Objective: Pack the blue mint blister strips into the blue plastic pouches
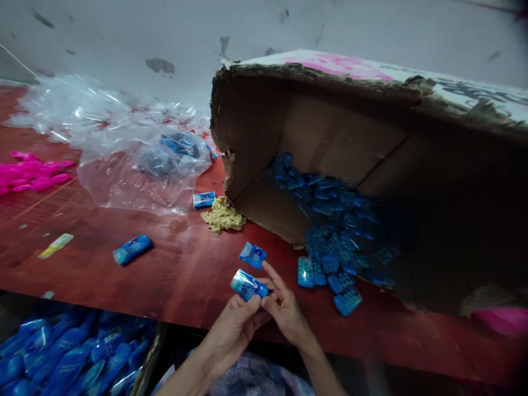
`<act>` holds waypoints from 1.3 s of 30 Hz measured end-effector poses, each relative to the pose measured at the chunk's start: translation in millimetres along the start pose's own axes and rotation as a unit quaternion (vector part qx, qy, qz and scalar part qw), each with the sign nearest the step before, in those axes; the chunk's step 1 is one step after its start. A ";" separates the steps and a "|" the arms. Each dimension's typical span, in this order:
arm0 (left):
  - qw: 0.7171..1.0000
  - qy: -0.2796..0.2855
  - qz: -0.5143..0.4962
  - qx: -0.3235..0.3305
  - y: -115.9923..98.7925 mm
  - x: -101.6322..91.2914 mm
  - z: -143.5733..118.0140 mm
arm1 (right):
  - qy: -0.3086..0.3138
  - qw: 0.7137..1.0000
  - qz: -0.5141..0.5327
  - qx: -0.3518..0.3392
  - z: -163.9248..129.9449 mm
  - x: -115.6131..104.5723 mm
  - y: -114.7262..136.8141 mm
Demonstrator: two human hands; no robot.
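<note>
Over the front edge of the table, a small blue printed packet (248,285) is held in both hands. My left hand (237,319) grips it from below, its thumb pressed on the lower edge. My right hand (286,311) pinches the packet's right end, with the index finger stretched forward. Just beyond that fingertip lies a flat blue printed piece (252,255) on the red tabletop (177,286). Whether the held packet has anything inside, I cannot tell.
A large cardboard box (256,115) lies on its side at right, with many blue pieces (334,220) spilling out. Around it are a crumpled yellow cloth (223,215), blue packets (132,249), a clear bag (136,176) and pink pieces (33,173). Blue items (70,352) fill a container below left.
</note>
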State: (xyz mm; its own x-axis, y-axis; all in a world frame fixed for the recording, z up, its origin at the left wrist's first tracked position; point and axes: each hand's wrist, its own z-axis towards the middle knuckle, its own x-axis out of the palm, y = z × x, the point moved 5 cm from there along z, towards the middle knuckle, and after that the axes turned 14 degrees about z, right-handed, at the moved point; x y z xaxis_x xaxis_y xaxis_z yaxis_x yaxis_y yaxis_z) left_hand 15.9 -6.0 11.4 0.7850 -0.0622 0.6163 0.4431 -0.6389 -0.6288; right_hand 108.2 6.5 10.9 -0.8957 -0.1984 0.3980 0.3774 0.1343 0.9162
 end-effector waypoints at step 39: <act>0.963 -0.249 0.080 0.060 -25.6 -50.6 23.7 | -0.095 0.839 -0.533 -0.055 58.4 -9.1 11.5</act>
State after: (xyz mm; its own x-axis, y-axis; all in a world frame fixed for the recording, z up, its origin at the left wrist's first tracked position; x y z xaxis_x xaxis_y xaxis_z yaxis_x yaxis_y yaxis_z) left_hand -24.9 31.7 -14.9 0.9445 0.2419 0.2222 0.3227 -0.5567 -0.7655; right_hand 106.9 66.5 15.2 -0.7559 0.0106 -0.6546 -0.6514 -0.1133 0.7503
